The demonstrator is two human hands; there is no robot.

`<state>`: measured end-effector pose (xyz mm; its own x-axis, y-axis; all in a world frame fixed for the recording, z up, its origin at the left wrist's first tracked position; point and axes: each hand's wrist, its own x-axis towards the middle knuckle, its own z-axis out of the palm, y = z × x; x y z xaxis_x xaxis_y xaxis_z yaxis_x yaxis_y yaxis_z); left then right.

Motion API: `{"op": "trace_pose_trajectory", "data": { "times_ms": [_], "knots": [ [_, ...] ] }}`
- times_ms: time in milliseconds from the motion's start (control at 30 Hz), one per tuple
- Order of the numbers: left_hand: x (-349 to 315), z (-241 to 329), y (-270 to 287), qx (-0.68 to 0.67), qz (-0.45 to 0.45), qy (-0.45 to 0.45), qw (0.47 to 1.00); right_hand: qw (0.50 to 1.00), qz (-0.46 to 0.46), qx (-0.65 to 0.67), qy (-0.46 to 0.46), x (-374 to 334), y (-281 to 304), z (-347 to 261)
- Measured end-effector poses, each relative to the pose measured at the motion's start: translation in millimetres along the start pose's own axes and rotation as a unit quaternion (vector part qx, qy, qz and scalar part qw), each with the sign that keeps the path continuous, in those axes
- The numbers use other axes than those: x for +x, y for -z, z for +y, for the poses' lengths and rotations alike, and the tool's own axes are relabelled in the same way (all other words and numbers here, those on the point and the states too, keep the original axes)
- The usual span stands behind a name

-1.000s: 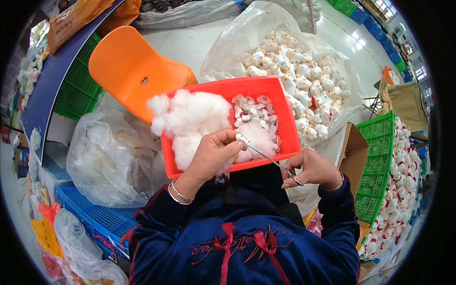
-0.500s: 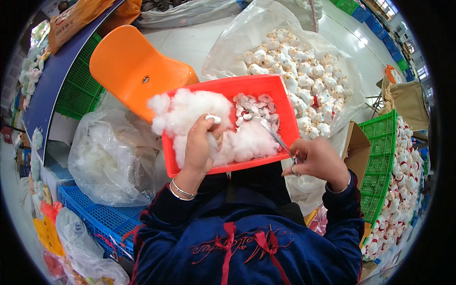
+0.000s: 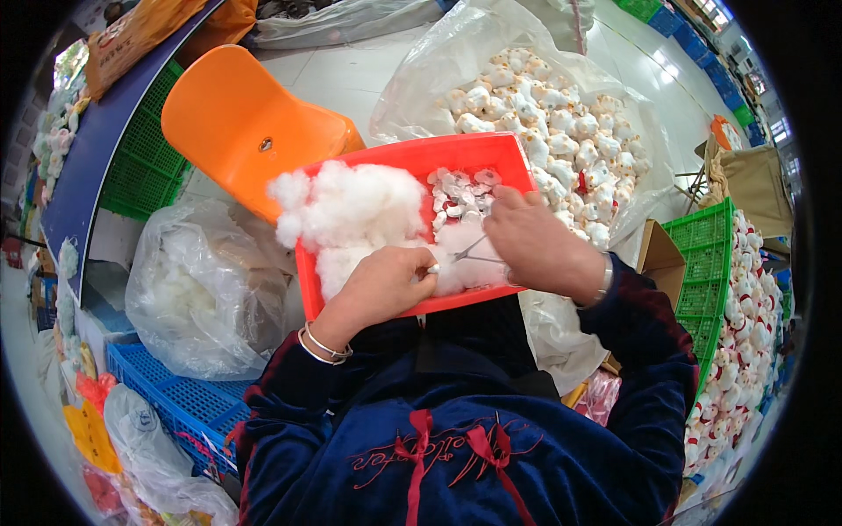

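Observation:
A red tray (image 3: 307, 285) rests across my lap. White stuffing (image 3: 368, 210) fills its left side and front, and small flat white fabric pieces (image 3: 460, 193) lie at its back right. My left hand (image 3: 386, 285) is closed in a pinch over the front stuffing, with a small white fabric piece (image 3: 434, 268) showing at its fingertips. To its right, my right hand (image 3: 544, 241) grips slim metal scissor-handled forceps (image 3: 469, 250). Their two prongs are spread apart and point left over the stuffing; the finger rings are hidden by my hand.
An orange chair (image 3: 254, 131) stands beyond the tray. A clear bag of stuffing (image 3: 206, 289) sits at left by a blue crate (image 3: 180, 386). At the back right, a large plastic bag holds many small white stuffed pieces (image 3: 561, 131); a green crate (image 3: 702, 280) is on the right.
My right hand has moved left and up over the tray, and the forceps have opened. My left hand has lowered and turned toward them, still pinching the white piece.

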<state>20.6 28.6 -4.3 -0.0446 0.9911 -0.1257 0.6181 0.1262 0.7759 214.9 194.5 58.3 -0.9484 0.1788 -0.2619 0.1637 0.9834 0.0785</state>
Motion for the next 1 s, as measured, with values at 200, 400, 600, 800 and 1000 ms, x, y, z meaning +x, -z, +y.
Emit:
{"op": "trace_pose_trajectory", "data": {
  "times_ms": [200, 400, 600, 800, 1000],
  "knots": [
    [1.0, -20.6, -12.6, 0.129, -0.081, 0.046, 0.987, 0.980, -0.066, 0.188, 0.020, 15.3, -1.6, 24.6],
    [-9.1, -14.5, 7.3, 0.131, -0.084, 0.027, 0.988, 0.838, -0.009, 0.545, 0.021, -38.9, 23.1, 53.2],
    [-11.9, -27.5, 50.7, -0.516, 0.249, -0.067, 0.817, 0.848, 0.022, 0.529, -0.027, -43.6, -3.8, 31.0],
    [22.6, 28.9, -1.6, -0.560, 0.237, -0.049, 0.792, 0.857, -0.003, 0.515, -0.028, -15.7, 4.9, -12.4],
    [22.0, 12.2, 2.5, -0.627, 0.263, 0.025, 0.732, 0.913, 0.059, 0.402, -0.047, -28.1, -7.7, -11.8]
  ]
}}
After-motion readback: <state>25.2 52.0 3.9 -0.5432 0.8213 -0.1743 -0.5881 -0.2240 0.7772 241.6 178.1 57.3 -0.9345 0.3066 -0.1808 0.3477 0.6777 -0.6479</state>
